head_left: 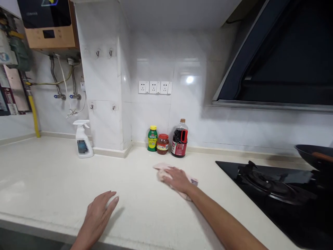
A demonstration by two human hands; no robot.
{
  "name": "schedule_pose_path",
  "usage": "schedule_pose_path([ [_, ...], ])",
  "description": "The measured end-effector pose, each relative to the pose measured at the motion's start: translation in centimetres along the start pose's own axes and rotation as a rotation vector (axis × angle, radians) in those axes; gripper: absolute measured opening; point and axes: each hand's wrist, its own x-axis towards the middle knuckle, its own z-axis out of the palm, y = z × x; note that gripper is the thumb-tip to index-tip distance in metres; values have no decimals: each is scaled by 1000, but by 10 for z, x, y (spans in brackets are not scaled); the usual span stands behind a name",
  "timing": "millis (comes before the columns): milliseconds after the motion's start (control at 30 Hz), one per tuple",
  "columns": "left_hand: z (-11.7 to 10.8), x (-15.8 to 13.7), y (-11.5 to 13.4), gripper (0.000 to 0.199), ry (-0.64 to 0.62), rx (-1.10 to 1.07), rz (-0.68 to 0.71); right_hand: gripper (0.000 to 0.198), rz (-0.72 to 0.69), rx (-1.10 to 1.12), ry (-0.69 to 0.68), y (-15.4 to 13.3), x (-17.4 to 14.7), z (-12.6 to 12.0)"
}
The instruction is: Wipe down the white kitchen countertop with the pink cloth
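Observation:
My right hand (177,180) presses a pale pink cloth (186,196) onto the white countertop (137,208), its fingers bent over the bunched fabric. Part of the cloth spreads out beyond the fingers and under the wrist. Over the counter's front part, my left hand (100,210) is held with thumb and fingers apart and nothing in it. Beyond the cloth, against the wall, stand a green bottle with a yellow cap (152,139), a red-lidded jar (162,145) and a large dark sauce bottle (179,140) with a red handle.
A white spray bottle (83,140) stands beside the wall pillar at left. On the right lies a black gas stove (275,187) with a wok (314,154) on it, beneath a dark range hood (286,62). A water heater (49,29) hangs at upper left.

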Motion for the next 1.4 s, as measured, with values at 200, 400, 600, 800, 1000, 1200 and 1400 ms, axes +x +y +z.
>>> schedule_pose_path([
  [200, -2, 2, 1, 53, -11, -45, 16, 67, 407, -122, 107, 117, -58, -33],
  [400, 4, 3, 0, 54, 0, -42, 44, 63, 547, -217, 168, 137, -144, -26],
  [600, 5, 2, 2, 51, -19, 14, 95, 64, 449, -246, 126, 58, -167, -3],
  [800, 6, 4, 3, 53, -12, 27, 101, 61, 121, 0, 8, -74, -131, 12],
  [1000, -4, 9, 6, 53, -29, 28, 105, 54, -233, 184, -138, -174, -115, 31],
  [1200, -11, 14, 10, 53, -71, 62, 75, 52, -389, 166, 0, -173, -142, 38],
  [1400, -12, 16, 12, 51, -80, 113, 67, 53, -305, 127, 125, -107, -197, 24],
])
